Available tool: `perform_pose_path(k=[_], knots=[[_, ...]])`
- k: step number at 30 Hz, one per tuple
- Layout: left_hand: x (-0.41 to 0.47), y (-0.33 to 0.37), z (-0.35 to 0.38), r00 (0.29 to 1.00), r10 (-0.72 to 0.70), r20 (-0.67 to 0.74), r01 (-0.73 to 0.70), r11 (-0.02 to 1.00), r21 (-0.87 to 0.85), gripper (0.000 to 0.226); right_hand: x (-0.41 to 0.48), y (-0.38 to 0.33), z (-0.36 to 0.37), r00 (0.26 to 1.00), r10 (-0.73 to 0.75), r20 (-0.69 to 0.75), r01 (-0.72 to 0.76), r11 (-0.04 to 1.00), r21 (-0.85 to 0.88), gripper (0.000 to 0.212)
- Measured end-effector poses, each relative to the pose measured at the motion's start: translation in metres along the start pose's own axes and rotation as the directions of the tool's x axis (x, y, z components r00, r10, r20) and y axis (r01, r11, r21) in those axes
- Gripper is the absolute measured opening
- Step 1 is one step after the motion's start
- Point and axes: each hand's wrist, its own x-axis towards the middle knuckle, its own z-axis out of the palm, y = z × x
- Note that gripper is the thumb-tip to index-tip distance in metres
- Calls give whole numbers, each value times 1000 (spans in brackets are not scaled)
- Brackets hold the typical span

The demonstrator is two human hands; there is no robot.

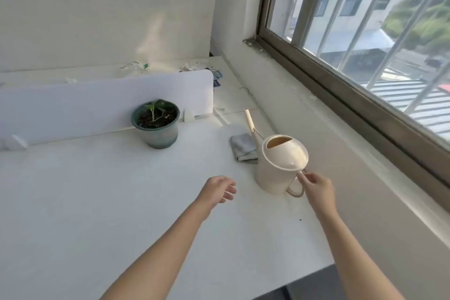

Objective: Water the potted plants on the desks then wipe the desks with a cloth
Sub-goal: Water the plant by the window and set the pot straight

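A cream watering can point(280, 165) stands on the white desk point(97, 202), its long spout pointing away toward the far edge. My right hand point(316, 189) touches the top of the can's handle with its fingertips; the fingers are not closed around it. My left hand point(218, 191) hovers over the desk to the left of the can, fingers loosely curled and holding nothing. A green pot with a small seedling point(155, 124) sits against the white divider. A folded grey cloth point(243, 147) lies just behind the can.
A white divider panel point(97, 102) separates this desk from a second desk point(226, 75) behind it, strewn with scraps and wrappers. A wide window sill point(341, 153) and barred window run along the right. The wall stands at the back.
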Motion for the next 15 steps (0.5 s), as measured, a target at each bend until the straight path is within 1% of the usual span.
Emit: perform_pose_path(k=[3,7,8,11,13,15], knots=[[25,7,17,998,-21,-51,19,999,-43,15,15,5,3,999,47,3,-47,998,48,29],[69,12,42,987,-35,-156,19,995,-99,13,40,12,7,991,134,17,-134,990,49,42],[80,17,47,981,-29,-192,6,993,-122,14,45,13,6,986,157,49,-161,984,72,44],[116,30,63,964,-15,-266,-39,980,-195,24,56,18,3,959,193,207,-227,961,155,43],[136,39,72,954,-24,-298,-51,969,-241,25,62,17,-3,927,220,304,-275,949,152,39],[154,46,77,945,-44,-324,-51,959,-279,37,68,18,-7,883,233,408,-321,933,163,36]])
